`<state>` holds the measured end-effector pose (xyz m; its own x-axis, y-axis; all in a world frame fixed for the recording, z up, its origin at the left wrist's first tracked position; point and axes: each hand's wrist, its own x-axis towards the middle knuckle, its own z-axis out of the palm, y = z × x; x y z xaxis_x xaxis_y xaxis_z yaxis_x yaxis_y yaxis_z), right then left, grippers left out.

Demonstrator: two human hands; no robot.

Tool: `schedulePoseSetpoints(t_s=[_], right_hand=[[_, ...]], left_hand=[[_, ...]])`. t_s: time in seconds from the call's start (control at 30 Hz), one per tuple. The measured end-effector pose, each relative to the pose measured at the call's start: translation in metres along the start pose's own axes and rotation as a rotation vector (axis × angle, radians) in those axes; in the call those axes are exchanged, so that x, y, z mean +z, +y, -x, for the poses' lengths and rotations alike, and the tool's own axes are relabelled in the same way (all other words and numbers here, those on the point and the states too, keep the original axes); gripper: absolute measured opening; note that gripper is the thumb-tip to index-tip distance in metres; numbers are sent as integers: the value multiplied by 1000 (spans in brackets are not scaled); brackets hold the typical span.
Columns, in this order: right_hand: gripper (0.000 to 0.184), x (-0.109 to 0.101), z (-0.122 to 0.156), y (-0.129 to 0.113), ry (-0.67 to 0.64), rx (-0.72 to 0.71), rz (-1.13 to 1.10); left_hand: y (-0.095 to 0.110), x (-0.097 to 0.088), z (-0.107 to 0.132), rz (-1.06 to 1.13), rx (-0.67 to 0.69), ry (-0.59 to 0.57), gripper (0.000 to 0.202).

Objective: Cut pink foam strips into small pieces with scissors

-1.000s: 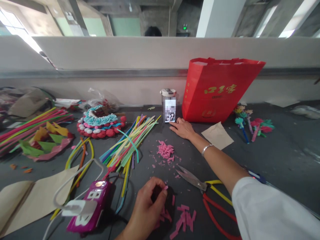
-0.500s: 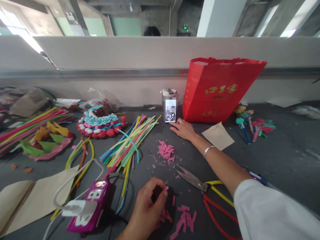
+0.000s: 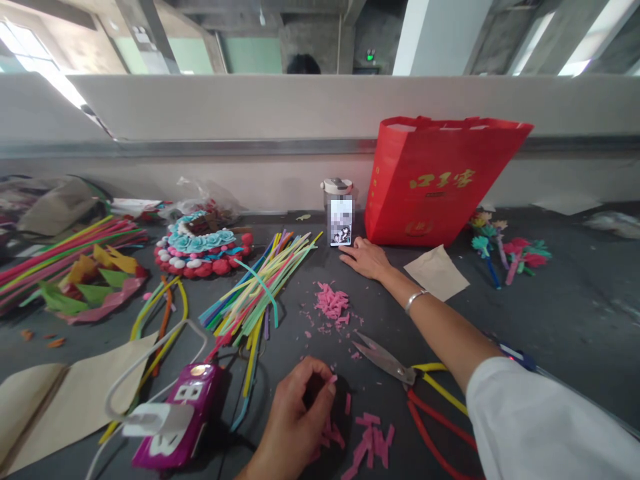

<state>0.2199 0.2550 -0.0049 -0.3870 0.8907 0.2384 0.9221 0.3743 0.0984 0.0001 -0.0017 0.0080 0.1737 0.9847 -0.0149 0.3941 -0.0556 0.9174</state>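
Observation:
My left hand is closed in a pinch, with a small pink piece showing between thumb and forefinger. Pink strips lie beside and partly under that hand. Farther up the table sits a heap of small cut pink pieces with crumbs around it. My right hand stretches forward with fingers extended, a fingertip at the bottom edge of a lit phone. The phone stands upright against a lidded cup. Scissors with red and yellow handles lie spread below my right forearm.
A red bag stands behind my right hand, near a square of brown paper. Colourful strips lie left of centre. A purple power strip with white cables and an open notebook occupy the lower left.

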Motion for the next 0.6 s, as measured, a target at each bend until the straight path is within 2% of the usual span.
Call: schedulePoseSetpoints(t_s=[0.3, 0.6], right_hand=[[34, 0, 2, -2, 42, 71, 33], [32, -4, 2, 15, -15, -99, 45]], left_hand=[[1, 0, -1, 3, 6, 18, 16], [1, 1, -1, 17, -6, 21, 16]])
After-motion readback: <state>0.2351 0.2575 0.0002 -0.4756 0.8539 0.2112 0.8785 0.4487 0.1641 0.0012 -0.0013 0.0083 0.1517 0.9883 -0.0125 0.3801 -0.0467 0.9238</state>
